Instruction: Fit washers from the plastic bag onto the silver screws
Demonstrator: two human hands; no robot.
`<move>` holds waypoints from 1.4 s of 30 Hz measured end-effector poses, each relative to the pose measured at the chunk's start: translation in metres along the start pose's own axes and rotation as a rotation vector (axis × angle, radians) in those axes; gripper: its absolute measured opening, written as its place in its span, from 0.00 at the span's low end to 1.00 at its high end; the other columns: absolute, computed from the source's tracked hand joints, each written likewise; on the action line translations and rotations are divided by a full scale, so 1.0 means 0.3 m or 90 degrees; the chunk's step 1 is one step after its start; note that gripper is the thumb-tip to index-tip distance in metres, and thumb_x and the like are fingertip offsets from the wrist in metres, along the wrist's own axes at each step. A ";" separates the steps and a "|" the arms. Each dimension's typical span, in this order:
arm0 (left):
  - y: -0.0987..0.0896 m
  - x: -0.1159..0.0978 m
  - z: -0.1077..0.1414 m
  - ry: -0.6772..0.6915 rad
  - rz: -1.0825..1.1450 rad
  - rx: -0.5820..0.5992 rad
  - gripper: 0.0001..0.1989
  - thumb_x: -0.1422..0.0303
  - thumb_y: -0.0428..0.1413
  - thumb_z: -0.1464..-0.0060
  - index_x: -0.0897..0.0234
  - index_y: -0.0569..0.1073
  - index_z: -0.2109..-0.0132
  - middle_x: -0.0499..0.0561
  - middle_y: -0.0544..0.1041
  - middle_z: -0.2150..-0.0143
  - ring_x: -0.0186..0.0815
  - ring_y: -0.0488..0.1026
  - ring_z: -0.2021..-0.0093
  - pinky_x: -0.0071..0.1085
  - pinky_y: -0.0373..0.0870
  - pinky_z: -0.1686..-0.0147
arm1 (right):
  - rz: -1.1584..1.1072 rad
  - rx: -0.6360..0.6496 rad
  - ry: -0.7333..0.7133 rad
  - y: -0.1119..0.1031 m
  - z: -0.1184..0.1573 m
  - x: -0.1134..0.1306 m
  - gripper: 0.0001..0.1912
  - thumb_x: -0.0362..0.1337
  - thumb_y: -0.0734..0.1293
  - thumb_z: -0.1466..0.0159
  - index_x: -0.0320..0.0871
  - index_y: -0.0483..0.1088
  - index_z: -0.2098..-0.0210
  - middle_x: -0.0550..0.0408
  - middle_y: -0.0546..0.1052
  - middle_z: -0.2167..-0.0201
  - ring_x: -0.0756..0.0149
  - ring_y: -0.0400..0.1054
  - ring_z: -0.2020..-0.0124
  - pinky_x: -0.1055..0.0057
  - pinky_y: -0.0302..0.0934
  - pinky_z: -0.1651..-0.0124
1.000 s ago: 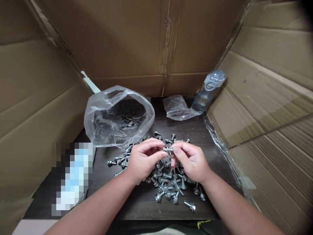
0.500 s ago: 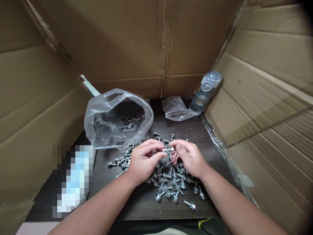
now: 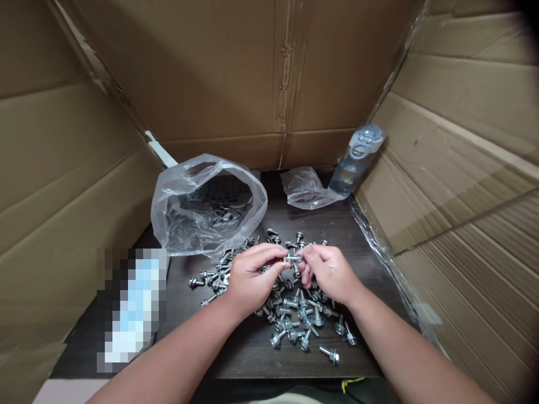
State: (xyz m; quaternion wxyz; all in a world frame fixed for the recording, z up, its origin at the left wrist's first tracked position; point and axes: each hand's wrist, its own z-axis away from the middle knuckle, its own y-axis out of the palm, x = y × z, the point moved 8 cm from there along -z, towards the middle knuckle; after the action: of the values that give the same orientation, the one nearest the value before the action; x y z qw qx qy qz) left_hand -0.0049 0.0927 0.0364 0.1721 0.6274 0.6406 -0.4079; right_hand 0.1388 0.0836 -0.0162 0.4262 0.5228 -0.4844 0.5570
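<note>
Between my two hands lies a small silver bolt [image 3: 293, 258], held roughly level above the dark table. My left hand [image 3: 255, 279] pinches one end of it between thumb and fingertips. The thumb and forefinger of my right hand [image 3: 330, 273] are closed at the bolt's other end; whether a small washer or nut is in them is hidden. Under and around both hands spreads a loose pile of silver flanged bolts [image 3: 290, 322], several of them with washers on. One bolt [image 3: 329, 354] lies apart near the table's front edge.
An open clear plastic bag [image 3: 181, 224] with small dark parts inside stands at the back left. Behind the pile lies a smaller plastic bag [image 3: 309, 193], beside a water bottle [image 3: 356, 160]. Cardboard walls [image 3: 219, 84] enclose the table [image 3: 248, 365]. A blurred-out pale item lies at left.
My right thumb and forefinger have closed in from slightly apart to the bolt's right end. My left hand keeps its pinch. The whole view has shifted slightly.
</note>
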 end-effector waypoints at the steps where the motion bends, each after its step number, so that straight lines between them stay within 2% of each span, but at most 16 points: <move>1: -0.002 0.006 0.000 -0.016 0.007 -0.006 0.06 0.77 0.62 0.52 0.65 0.78 0.64 0.51 0.79 0.65 0.30 0.76 0.65 0.22 0.74 0.65 | -0.028 -0.004 -0.010 -0.005 -0.001 0.003 0.21 0.50 0.61 0.34 0.37 0.69 0.67 0.55 0.71 0.81 0.72 0.67 0.81 0.75 0.63 0.77; 3: -0.006 0.014 -0.001 -0.042 0.024 -0.019 0.05 0.77 0.63 0.52 0.65 0.78 0.65 0.50 0.79 0.66 0.29 0.76 0.66 0.20 0.74 0.66 | -0.078 0.001 -0.042 -0.005 0.000 0.020 0.16 0.45 0.67 0.37 0.37 0.69 0.57 0.55 0.73 0.74 0.70 0.70 0.76 0.73 0.68 0.72; 5: -0.007 0.017 -0.002 -0.054 0.037 -0.023 0.05 0.77 0.63 0.52 0.66 0.78 0.66 0.50 0.79 0.66 0.28 0.76 0.66 0.20 0.74 0.66 | -0.102 0.014 -0.072 0.004 0.002 0.041 0.16 0.39 0.70 0.40 0.38 0.69 0.56 0.54 0.72 0.70 0.70 0.71 0.74 0.72 0.69 0.69; 9: 0.000 0.018 0.001 -0.050 0.018 -0.013 0.05 0.77 0.62 0.51 0.66 0.77 0.65 0.50 0.78 0.66 0.28 0.75 0.65 0.20 0.73 0.64 | -0.053 -0.006 -0.094 0.011 0.006 0.065 0.09 0.39 0.68 0.39 0.37 0.71 0.65 0.54 0.71 0.72 0.72 0.69 0.77 0.74 0.66 0.73; 13: 0.008 0.010 0.008 -0.019 -0.023 0.002 0.03 0.76 0.60 0.49 0.67 0.76 0.65 0.52 0.76 0.65 0.29 0.74 0.64 0.22 0.72 0.64 | 0.072 0.002 -0.062 0.019 0.003 0.049 0.19 0.44 0.63 0.35 0.37 0.68 0.76 0.57 0.67 0.84 0.74 0.63 0.83 0.77 0.59 0.78; 15: 0.014 0.004 0.010 -0.006 -0.036 0.017 0.02 0.76 0.60 0.48 0.68 0.76 0.65 0.52 0.75 0.67 0.28 0.73 0.66 0.22 0.71 0.65 | 0.100 0.004 -0.044 0.016 0.000 0.034 0.24 0.47 0.60 0.33 0.38 0.65 0.80 0.57 0.66 0.86 0.75 0.61 0.84 0.77 0.56 0.79; 17: 0.016 0.000 0.010 -0.005 -0.051 0.029 0.01 0.76 0.60 0.48 0.68 0.76 0.65 0.51 0.75 0.68 0.28 0.72 0.68 0.21 0.70 0.67 | 0.078 -0.001 -0.041 0.008 -0.003 0.024 0.23 0.48 0.60 0.33 0.37 0.66 0.77 0.57 0.66 0.85 0.75 0.61 0.83 0.77 0.57 0.79; 19: 0.014 -0.002 0.007 -0.009 -0.057 0.031 0.02 0.76 0.60 0.48 0.67 0.76 0.65 0.51 0.75 0.68 0.27 0.72 0.68 0.21 0.70 0.67 | -0.003 -0.002 -0.055 0.002 -0.003 0.025 0.15 0.46 0.65 0.36 0.37 0.69 0.66 0.57 0.69 0.79 0.74 0.65 0.80 0.76 0.62 0.77; 21: 0.008 0.000 0.004 -0.020 -0.050 0.025 0.02 0.76 0.60 0.48 0.67 0.76 0.66 0.50 0.76 0.67 0.27 0.73 0.67 0.21 0.70 0.67 | -0.094 0.009 -0.075 0.001 0.000 0.034 0.16 0.41 0.69 0.39 0.40 0.68 0.55 0.56 0.71 0.71 0.72 0.69 0.76 0.73 0.67 0.73; 22: 0.005 0.001 0.003 -0.024 -0.044 0.020 0.02 0.76 0.60 0.48 0.67 0.76 0.65 0.50 0.76 0.67 0.27 0.73 0.67 0.20 0.71 0.66 | -0.121 0.017 -0.088 0.003 0.002 0.041 0.16 0.39 0.70 0.40 0.40 0.68 0.53 0.55 0.71 0.69 0.71 0.70 0.75 0.72 0.68 0.72; 27: -0.005 0.001 0.002 -0.012 -0.015 0.006 0.07 0.76 0.62 0.51 0.66 0.78 0.62 0.51 0.78 0.66 0.28 0.75 0.67 0.20 0.73 0.66 | -0.104 0.002 -0.144 0.009 0.017 0.074 0.05 0.33 0.68 0.39 0.38 0.73 0.62 0.54 0.71 0.69 0.72 0.71 0.76 0.73 0.69 0.73; 31: -0.014 -0.019 -0.001 0.041 -0.019 -0.002 0.07 0.78 0.62 0.51 0.66 0.79 0.63 0.52 0.79 0.65 0.29 0.76 0.65 0.22 0.74 0.63 | -0.059 -0.025 -0.191 0.010 0.019 0.093 0.05 0.31 0.67 0.37 0.39 0.73 0.61 0.53 0.70 0.68 0.72 0.71 0.76 0.74 0.69 0.72; 34: -0.016 -0.032 -0.004 0.067 -0.037 -0.003 0.07 0.78 0.61 0.51 0.66 0.78 0.62 0.53 0.79 0.66 0.30 0.76 0.65 0.23 0.75 0.64 | -0.064 -0.016 -0.210 0.014 0.019 0.098 0.07 0.30 0.66 0.37 0.40 0.72 0.59 0.53 0.70 0.66 0.72 0.72 0.75 0.73 0.70 0.71; 38: -0.012 -0.042 -0.007 0.083 -0.053 0.004 0.06 0.77 0.61 0.50 0.65 0.78 0.63 0.52 0.79 0.66 0.31 0.76 0.66 0.24 0.75 0.64 | -0.066 -0.010 -0.197 0.015 0.021 0.092 0.07 0.32 0.67 0.37 0.39 0.72 0.59 0.53 0.70 0.66 0.72 0.72 0.75 0.72 0.70 0.71; 42: -0.010 -0.051 -0.007 0.101 -0.081 0.007 0.06 0.77 0.60 0.49 0.65 0.78 0.63 0.52 0.79 0.66 0.31 0.77 0.65 0.24 0.75 0.64 | 0.014 -0.028 -0.159 0.010 0.018 0.083 0.08 0.37 0.66 0.36 0.38 0.72 0.61 0.53 0.71 0.69 0.73 0.69 0.79 0.74 0.66 0.75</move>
State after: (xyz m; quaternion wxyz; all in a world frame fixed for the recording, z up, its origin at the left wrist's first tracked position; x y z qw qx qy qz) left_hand -0.0046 0.0845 0.0498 0.0914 0.6164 0.6887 -0.3705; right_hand 0.1344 0.0769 0.0083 0.3674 0.5734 -0.5517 0.4814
